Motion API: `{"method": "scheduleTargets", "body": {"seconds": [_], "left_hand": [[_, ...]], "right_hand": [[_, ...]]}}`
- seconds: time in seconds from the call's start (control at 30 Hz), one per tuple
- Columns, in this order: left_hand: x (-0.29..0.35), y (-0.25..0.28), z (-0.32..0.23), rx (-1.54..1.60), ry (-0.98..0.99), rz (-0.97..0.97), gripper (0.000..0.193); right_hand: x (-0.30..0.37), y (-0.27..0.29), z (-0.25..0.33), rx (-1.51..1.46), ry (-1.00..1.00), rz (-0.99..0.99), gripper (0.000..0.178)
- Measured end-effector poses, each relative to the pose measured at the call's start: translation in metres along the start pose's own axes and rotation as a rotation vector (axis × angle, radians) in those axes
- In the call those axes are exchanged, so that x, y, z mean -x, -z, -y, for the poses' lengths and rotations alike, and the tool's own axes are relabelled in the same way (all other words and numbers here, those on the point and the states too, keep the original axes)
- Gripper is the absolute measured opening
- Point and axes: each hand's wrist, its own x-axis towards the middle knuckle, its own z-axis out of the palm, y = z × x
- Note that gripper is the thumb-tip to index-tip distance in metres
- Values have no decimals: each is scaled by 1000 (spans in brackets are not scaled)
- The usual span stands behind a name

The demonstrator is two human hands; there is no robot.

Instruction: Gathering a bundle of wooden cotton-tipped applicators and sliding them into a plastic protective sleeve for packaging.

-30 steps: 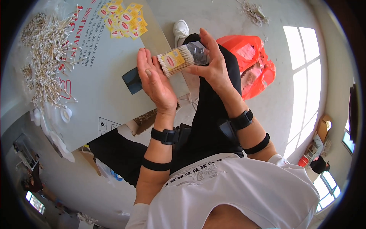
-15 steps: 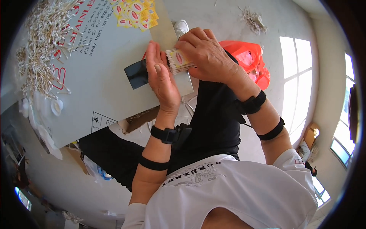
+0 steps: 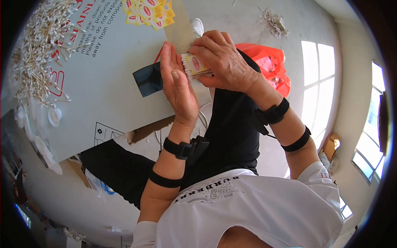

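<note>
My right hand (image 3: 225,62) is closed around a bundle of cotton swabs (image 3: 191,67), whose white tips point left; a yellow and white label lies on the bundle's upper face. Facing those tips, my left hand (image 3: 180,87) is held flat and upright with fingers stretched, its palm close to or against the tips; I cannot tell if they touch. Partly behind the left hand lies a dark, glossy rectangular piece (image 3: 148,79) on the table board (image 3: 109,91).
A large heap of loose cotton swabs (image 3: 39,58) covers the table's left side, with a small white round piece (image 3: 54,117) below it. Yellow labels (image 3: 151,12) lie at the far edge. A red plastic bag (image 3: 271,64) sits to the right, and a pile of scraps (image 3: 273,22) is on the floor.
Both hands stay in nearly the same pose, with the bundle shifted very slightly right. The table and its contents appear a little further left from a small shift of view.
</note>
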Motion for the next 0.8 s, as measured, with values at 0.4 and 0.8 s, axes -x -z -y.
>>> {"method": "scheduleTargets", "body": {"seconds": [0.4,0.8], "left_hand": [[1,1,0,-51,-14,-19,73],[5,-3,-1,-29,-11,-31,80]], "right_hand": [[-2,-4,0,6,3,8,57],[-2,-2,-2,-32,10,13,60]]}}
